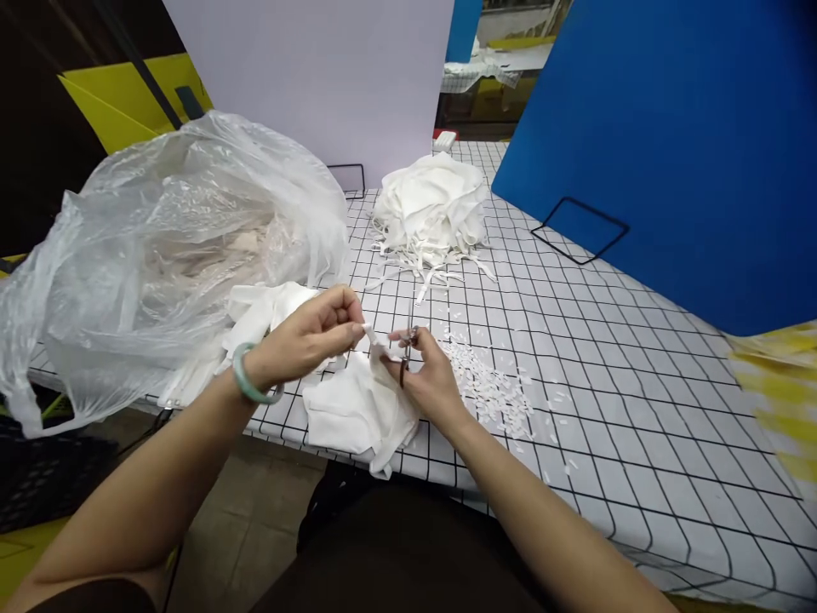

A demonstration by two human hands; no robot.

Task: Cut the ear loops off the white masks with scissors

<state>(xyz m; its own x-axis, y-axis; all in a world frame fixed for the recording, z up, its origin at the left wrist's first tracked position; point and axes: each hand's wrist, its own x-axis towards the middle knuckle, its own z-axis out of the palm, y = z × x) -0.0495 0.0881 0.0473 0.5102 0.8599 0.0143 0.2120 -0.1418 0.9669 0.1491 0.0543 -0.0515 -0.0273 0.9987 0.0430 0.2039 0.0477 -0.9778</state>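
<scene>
My left hand (pixel 319 334), with a pale green bangle on the wrist, pinches the end of a narrow strap on a white cloth piece (pixel 348 407). The rest of that piece hangs down onto the table near its front edge. In my right hand (pixel 431 379) is a pair of small scissors (pixel 408 345), blades pointing away from me. Fingers of the same hand touch the cloth strap. Small white clippings (pixel 488 387) lie scattered to the right of my right hand. More white cloth (pixel 274 306) lies behind my left wrist.
A large clear plastic bag (pixel 172 204) with pale cloth inside fills the left side. Beyond my hands is a heap of white cloth pieces (pixel 434 200) with straps. A lilac panel (pixel 332 77) and a blue panel (pixel 657 153) stand on the grid-patterned tablecloth (pixel 638 375).
</scene>
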